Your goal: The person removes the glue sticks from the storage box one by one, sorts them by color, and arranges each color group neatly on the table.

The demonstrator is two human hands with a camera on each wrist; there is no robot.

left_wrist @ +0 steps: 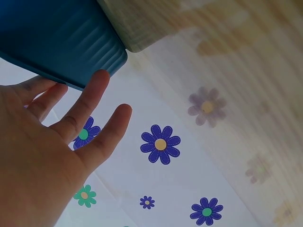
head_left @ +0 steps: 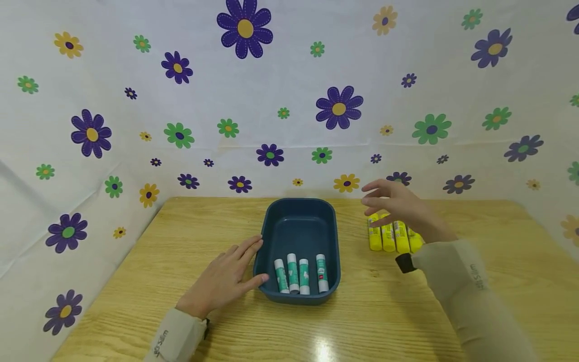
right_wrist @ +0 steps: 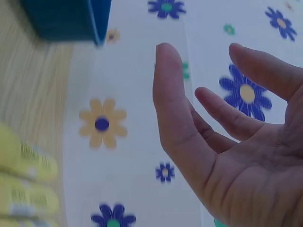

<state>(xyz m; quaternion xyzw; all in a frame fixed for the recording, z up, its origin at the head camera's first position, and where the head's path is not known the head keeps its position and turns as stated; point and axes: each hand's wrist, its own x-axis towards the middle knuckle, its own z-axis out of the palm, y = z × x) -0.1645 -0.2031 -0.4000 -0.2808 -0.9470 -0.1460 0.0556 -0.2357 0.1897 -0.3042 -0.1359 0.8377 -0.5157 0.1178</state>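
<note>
My left hand (head_left: 228, 276) rests at the left rim of a dark blue plastic tub (head_left: 298, 241), its fingers spread along the wall; in the left wrist view the fingertips (left_wrist: 100, 78) overlap the tub's outer side. Inside the tub, at its near end, lie several green-and-white glue sticks (head_left: 292, 273), one set apart to the right. Above a row of yellow glue sticks (head_left: 387, 237), my right hand (head_left: 400, 206) hovers with loosely bent fingers and nothing between them. From the right wrist, the yellow sticks (right_wrist: 28, 189) show blurred at lower left, apart from the fingers.
The wooden table (head_left: 217, 327) carries the tub near its middle and the yellow sticks to the right. A white flower-printed cloth (head_left: 289, 75) hangs behind the table and along its sides. Black straps (head_left: 405, 263) show at the cuffs.
</note>
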